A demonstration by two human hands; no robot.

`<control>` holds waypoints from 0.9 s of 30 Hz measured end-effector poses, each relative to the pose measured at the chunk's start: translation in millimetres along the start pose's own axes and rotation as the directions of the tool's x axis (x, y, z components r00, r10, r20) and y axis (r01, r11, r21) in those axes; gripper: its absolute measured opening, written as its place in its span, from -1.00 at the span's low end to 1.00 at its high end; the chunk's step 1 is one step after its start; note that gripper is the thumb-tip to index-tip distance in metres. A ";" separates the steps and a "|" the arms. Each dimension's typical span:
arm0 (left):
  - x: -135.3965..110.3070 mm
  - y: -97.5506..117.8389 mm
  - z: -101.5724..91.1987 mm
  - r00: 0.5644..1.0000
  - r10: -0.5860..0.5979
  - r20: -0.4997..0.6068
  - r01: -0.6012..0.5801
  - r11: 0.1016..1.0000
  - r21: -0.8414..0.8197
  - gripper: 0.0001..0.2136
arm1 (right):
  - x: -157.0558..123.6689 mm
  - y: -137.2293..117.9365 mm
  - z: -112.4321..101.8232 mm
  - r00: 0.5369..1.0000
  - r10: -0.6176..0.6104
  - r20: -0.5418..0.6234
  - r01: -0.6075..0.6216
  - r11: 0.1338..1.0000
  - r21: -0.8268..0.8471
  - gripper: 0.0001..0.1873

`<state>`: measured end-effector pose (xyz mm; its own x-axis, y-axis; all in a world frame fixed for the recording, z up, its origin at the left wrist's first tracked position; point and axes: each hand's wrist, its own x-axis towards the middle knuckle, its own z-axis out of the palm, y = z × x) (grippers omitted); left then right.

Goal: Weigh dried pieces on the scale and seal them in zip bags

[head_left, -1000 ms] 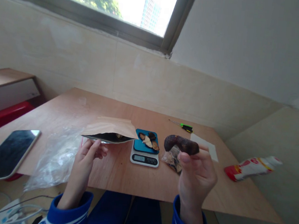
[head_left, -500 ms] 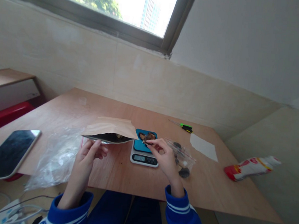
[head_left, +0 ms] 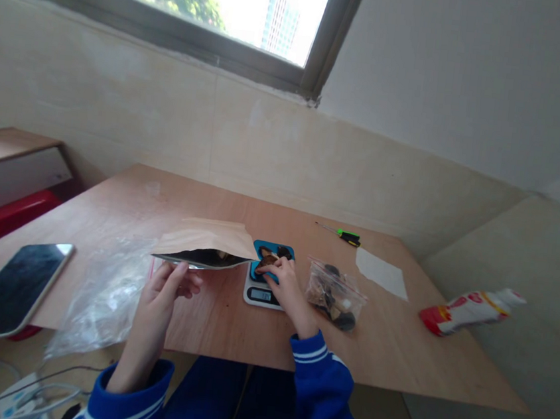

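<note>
My left hand (head_left: 163,294) pinches the near edge of a brown kraft paper pouch (head_left: 210,234) between thumb and fingers. The pouch's mouth gapes toward me, dark inside with a pale piece showing. Just right of it stands a small kitchen scale (head_left: 251,301) with a blue platform and a lit display. Dried mushrooms (head_left: 266,263) lie on the platform. Over them, my right hand (head_left: 290,294) has its fingers closed on a brown dried mushroom, partly hiding it. Beside that hand rests a clear zip bag (head_left: 322,287) with several dark mushrooms inside.
A crumpled clear plastic bag (head_left: 106,291) and a tablet (head_left: 11,291) lie on the left. Toward the right are a screwdriver (head_left: 348,236), a white paper sheet (head_left: 382,273) and a red-and-white bottle (head_left: 472,312) on its side. Cables (head_left: 41,388) hang below the table's near edge.
My right hand has shifted left and lower over the scale, from the platform's right side to the brown mushroom near its middle. My left hand and the pouch stay in place.
</note>
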<state>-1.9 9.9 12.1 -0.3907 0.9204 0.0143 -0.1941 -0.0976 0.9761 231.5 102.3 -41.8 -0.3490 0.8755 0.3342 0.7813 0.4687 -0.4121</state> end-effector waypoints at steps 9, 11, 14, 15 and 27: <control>0.7 -0.5 -2.5 1.000 -0.014 -0.010 0.014 1.000 0.008 -0.78 | -11.5 1.5 -8.7 0.975 0.170 -0.143 -0.202 0.946 -0.253 -0.76; 0.8 -1.1 -2.3 1.000 -0.015 -0.014 0.015 1.000 0.005 -0.77 | -13.5 0.9 -9.0 0.966 0.203 -0.158 -0.246 0.909 -0.338 -0.76; 1.2 -2.0 -2.9 1.000 -0.012 -0.016 0.012 1.000 0.003 -0.77 | -14.3 -1.2 -8.1 0.954 0.249 -0.169 -0.298 0.858 -0.419 -0.72; 1.5 -2.4 -3.4 1.000 -0.012 -0.013 0.012 1.000 0.002 -0.77 | -14.1 -2.3 -8.1 0.950 0.261 -0.172 -0.311 0.846 -0.432 -0.70; 0.8 -2.2 -4.3 1.000 -0.021 -0.003 0.021 1.000 -0.004 -0.77 | -11.9 -6.8 -16.3 0.929 0.281 -0.242 -0.357 0.857 -0.373 -0.79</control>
<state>-5.7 9.2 9.1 -0.3896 0.9210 -0.0066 -0.2057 -0.0800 0.9753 238.9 86.8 -29.2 0.0211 0.9165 0.3995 0.9866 0.0455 -0.1565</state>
